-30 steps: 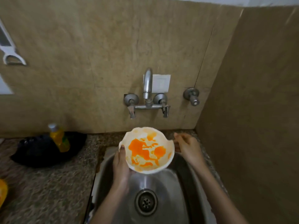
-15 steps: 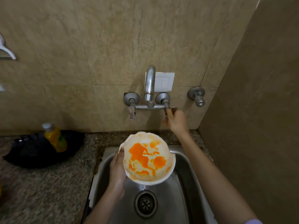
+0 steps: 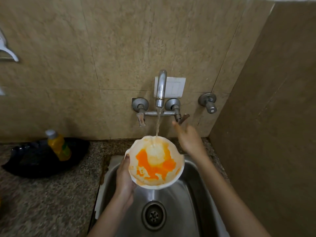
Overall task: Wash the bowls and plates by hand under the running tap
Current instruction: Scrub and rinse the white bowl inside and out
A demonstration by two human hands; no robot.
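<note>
Dishwashing at a kitchen sink: at six o'clock in your view, the steel sink (image 3: 193, 194) shows its round drain (image 3: 153, 215). Just beyond it, your left hand (image 3: 125, 178) grips the white bowl (image 3: 154, 161) at the bowl's nine o'clock edge, with the thumb hooked over the rim and the fingers curled beneath. The bowl is smeared with orange sauce. It is held over the far end of the sink, near the centre of the view, with its inside facing you.

A stream of water (image 3: 158, 124) falls from the tap spout (image 3: 161, 88) at twelve o'clock and lands in the bowl's far half, where a pale patch shows amid the orange. Your right hand (image 3: 189, 137) hovers at the bowl's one o'clock, fingers loosely extended and holding nothing. Its fingertips are just below the tap's right lever (image 3: 183, 117), and blur hides whether they touch it.

On the speckled counter (image 3: 42, 202) at nine o'clock, a yellow bottle (image 3: 59, 146) leans in a black dish (image 3: 42, 159). A white switch plate (image 3: 176, 87) sits behind the spout on the tiled wall.
</note>
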